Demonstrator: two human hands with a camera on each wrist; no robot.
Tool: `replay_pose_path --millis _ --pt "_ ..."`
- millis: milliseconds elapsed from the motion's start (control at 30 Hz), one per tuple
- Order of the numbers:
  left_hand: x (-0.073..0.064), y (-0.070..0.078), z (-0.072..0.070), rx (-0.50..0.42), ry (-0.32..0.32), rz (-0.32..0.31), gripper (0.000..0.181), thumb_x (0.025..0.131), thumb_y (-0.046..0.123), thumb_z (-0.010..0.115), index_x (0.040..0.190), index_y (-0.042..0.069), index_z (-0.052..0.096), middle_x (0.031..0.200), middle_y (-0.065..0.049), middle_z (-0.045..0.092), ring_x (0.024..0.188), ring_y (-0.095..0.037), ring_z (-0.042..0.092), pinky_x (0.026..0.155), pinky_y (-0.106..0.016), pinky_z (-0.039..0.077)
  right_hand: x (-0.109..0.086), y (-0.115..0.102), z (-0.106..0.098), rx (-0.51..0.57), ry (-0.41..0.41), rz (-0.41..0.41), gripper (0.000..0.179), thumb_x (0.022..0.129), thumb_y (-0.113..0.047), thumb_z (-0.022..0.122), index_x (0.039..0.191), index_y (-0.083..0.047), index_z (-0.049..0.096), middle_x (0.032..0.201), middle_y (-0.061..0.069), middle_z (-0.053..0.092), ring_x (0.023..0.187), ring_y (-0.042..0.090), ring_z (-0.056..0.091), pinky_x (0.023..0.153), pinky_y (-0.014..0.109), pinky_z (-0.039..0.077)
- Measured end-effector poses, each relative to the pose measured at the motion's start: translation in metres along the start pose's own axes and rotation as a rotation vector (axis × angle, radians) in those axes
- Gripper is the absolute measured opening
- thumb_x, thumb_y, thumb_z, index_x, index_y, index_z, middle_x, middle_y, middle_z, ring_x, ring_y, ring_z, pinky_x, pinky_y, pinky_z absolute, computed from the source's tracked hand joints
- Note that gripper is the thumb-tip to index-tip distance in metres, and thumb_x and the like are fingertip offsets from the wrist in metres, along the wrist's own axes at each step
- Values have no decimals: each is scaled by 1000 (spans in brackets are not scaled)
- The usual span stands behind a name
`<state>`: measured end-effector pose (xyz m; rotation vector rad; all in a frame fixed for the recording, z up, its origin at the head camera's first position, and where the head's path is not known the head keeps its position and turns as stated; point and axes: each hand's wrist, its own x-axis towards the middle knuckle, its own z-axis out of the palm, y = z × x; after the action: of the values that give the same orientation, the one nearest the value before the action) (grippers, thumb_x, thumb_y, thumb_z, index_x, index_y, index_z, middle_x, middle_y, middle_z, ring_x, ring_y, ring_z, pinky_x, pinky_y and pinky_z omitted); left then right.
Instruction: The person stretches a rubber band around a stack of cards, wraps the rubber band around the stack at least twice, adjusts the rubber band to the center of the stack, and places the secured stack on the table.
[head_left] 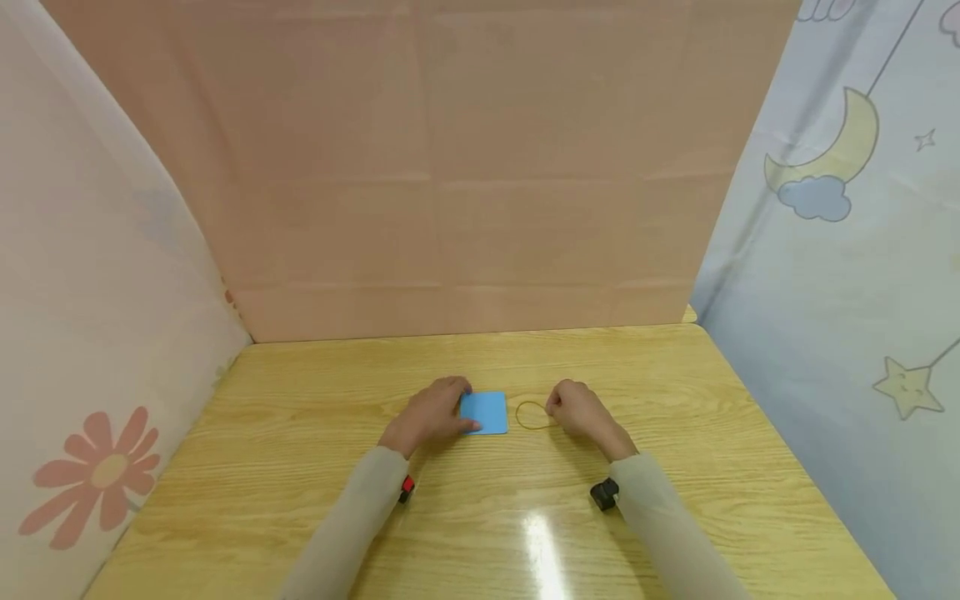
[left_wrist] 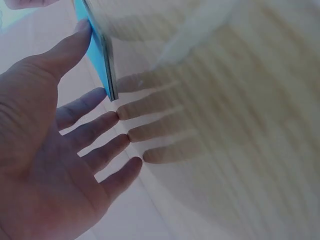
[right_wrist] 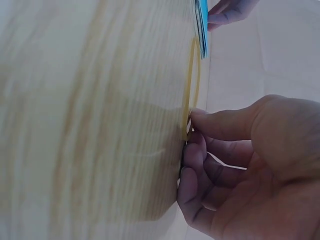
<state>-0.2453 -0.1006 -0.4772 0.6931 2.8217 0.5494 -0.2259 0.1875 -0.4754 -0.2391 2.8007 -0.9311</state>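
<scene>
A thin stack of square blue cards [head_left: 485, 412] lies flat on the table; its layered edge shows in the right wrist view. My left hand [head_left: 435, 412] is at the stack's left side, with the thumb on its near left corner and an index fingertip by its far left corner. In the left wrist view the fingers [left_wrist: 100, 145] are extended and spread, their tips low at the tabletop. To the right of the stack lies a yellow rubber band [head_left: 531, 427] in an open loop. My right hand [head_left: 581, 410] pinches the loop's right end between thumb and curled fingers.
The wood-grain table [head_left: 337, 367] reaches back to a tan cloth backdrop [head_left: 465, 208]. Patterned cloths hang at the left [head_left: 90, 292] and the right [head_left: 840, 275]. Each wrist carries a small camera [head_left: 603, 493].
</scene>
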Motion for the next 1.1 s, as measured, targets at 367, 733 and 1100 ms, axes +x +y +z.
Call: replay_pose_path --millis 367,733,1100 --pt "7 9 -10 87 -50 -112 67 84 57 84 128 10 64 129 -14 55 114 -30 47 94 -44 54 -2 2 2 16 3 5 19 101 2 58 102 1 77 115 17 76 68 17 54 74 33 52" --pt "13 0 -12 -81 -117 -160 68 85 47 87 131 6 58 122 -11 55 110 -27 49 100 -45 53 0 -2 0 7 10 -29 19 101 0 58 100 0 77 112 16 75 67 17 48 76 34 49" --pt "13 -3 -5 -280 -77 -122 71 85 31 91 133 3 47 114 -12 63 100 -25 56 90 -40 54 0 -2 0 -17 5 -3 18 103 -2 59 96 -3 76 101 11 74 65 16 45 74 33 46"
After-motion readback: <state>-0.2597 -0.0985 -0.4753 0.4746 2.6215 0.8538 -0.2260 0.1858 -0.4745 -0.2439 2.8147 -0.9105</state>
